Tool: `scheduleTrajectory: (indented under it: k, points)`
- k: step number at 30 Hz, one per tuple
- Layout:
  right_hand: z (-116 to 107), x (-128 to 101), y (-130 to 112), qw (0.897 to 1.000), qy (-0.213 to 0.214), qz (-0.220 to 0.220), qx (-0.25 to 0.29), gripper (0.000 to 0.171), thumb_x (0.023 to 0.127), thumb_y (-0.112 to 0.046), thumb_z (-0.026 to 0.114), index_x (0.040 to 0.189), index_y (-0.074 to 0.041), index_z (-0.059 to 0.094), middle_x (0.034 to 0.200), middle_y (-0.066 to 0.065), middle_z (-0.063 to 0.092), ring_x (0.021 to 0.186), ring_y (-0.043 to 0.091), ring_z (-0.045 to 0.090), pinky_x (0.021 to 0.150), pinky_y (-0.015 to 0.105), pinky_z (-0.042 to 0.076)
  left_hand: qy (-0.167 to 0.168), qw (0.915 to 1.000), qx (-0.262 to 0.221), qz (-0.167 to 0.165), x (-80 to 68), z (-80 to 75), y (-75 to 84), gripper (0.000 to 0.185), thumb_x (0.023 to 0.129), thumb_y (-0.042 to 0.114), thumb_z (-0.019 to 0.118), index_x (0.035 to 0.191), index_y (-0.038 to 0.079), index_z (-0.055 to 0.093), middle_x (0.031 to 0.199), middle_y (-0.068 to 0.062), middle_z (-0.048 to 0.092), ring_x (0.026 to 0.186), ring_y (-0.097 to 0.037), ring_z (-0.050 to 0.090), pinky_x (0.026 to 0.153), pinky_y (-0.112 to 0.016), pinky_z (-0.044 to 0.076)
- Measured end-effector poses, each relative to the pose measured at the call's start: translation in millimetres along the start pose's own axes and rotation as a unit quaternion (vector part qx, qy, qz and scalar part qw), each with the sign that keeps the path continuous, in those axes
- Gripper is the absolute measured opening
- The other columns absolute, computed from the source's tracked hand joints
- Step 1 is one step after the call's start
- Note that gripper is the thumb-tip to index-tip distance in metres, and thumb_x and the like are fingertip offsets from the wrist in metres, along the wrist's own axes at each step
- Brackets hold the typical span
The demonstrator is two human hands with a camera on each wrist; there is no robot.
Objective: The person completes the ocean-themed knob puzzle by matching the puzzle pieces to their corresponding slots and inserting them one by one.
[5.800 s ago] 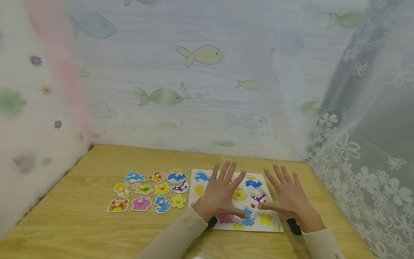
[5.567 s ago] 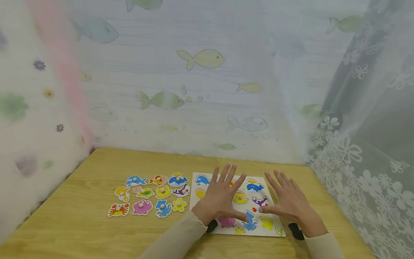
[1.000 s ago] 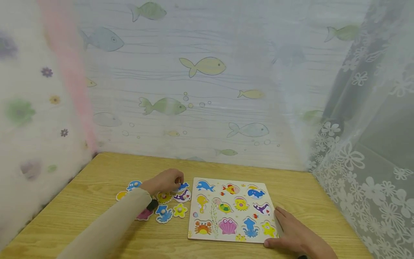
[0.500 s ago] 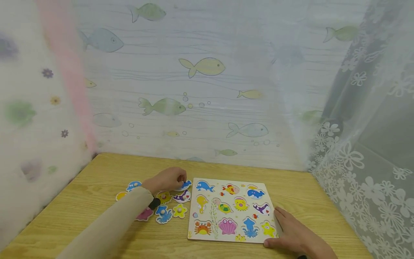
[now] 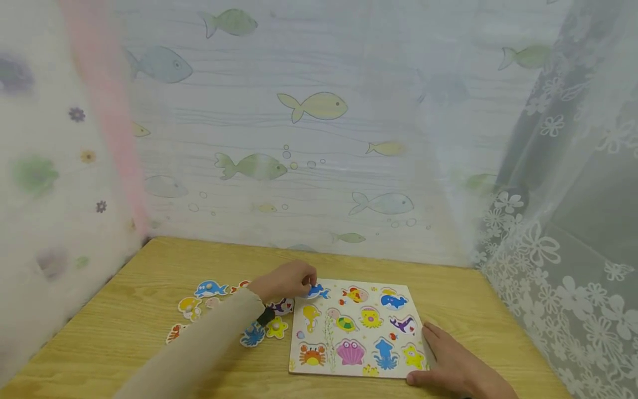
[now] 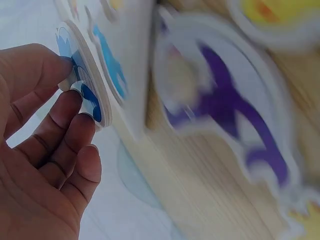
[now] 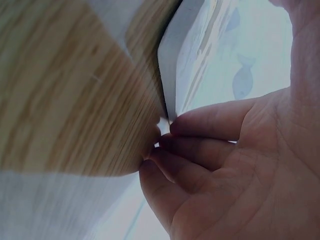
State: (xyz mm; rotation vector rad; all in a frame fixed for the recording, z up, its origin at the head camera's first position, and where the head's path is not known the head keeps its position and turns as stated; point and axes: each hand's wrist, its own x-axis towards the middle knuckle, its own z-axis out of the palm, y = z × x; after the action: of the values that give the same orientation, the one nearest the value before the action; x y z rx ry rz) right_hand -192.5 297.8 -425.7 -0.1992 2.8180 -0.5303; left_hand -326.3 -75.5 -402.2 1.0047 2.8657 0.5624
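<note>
In the head view my left hand point(image 5: 286, 280) is over the top left corner of the white puzzle board point(image 5: 344, 371), beside its printed blue dolphin. Its thumb and fingers pinch a blue whale puzzle piece point(image 6: 82, 75), seen edge-on in the left wrist view and tilted off the board's face. At the board's right edge rests my right hand point(image 5: 456, 363), thumb at the lower corner and fingers straight along the side. In the right wrist view those fingertips meet the board's edge point(image 7: 170, 65) and the wooden table.
Left of the board lie loose pieces: a blue dolphin point(image 5: 210, 288), a seahorse point(image 5: 189, 308), a blue squid point(image 5: 252, 334), a yellow starfish point(image 5: 276, 328) and a purple killer whale point(image 6: 225, 100). My left sleeve point(image 5: 199, 343) covers others. A fish-printed curtain point(image 5: 319, 166) hangs behind the table.
My left hand has lifted the blue whale piece from the loose pieces and carried it right, over the board's upper left corner. My right hand has stayed at the board's right edge.
</note>
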Motion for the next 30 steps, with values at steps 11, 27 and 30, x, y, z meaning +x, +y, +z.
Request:
scheduleTrajectory:
  k: [11,27,30]
  points:
    - [0,-2,2,1.0,-0.012,0.004,0.003,0.121,0.065,-0.069,0.071,0.147,0.006,0.025,0.149,0.025,0.027,0.133,0.045,0.03,0.101,0.062,0.028,-0.022,0.9995,0.0,0.024,27.7,12.4,36.8,0.007,0.087,0.012,0.065,0.09,0.018,0.065,0.078,0.007,0.053,0.073,-0.01,0.048,0.066,-0.024,0.041]
    - [1,0,-2,1.0,0.01,-0.007,-0.019,0.122,0.059,-0.072,0.072,0.144,0.006,0.032,0.148,0.023,0.032,0.131,0.041,0.034,0.103,0.06,0.028,-0.053,0.9975,-0.046,0.008,68.0,31.1,85.7,0.006,0.09,0.014,0.063,0.093,0.018,0.064,0.083,0.006,0.053,0.062,-0.009,0.053,0.053,-0.021,0.045]
    - [0,2,-2,1.0,0.001,-0.002,-0.024,0.122,0.061,-0.072,0.071,0.144,0.008,0.032,0.147,0.026,0.031,0.131,0.044,0.033,0.103,0.061,0.027,-0.056,0.9978,-0.035,0.008,73.7,35.7,91.8,0.007,0.09,0.015,0.063,0.095,0.02,0.065,0.084,0.007,0.053,0.067,-0.009,0.051,0.054,-0.022,0.044]
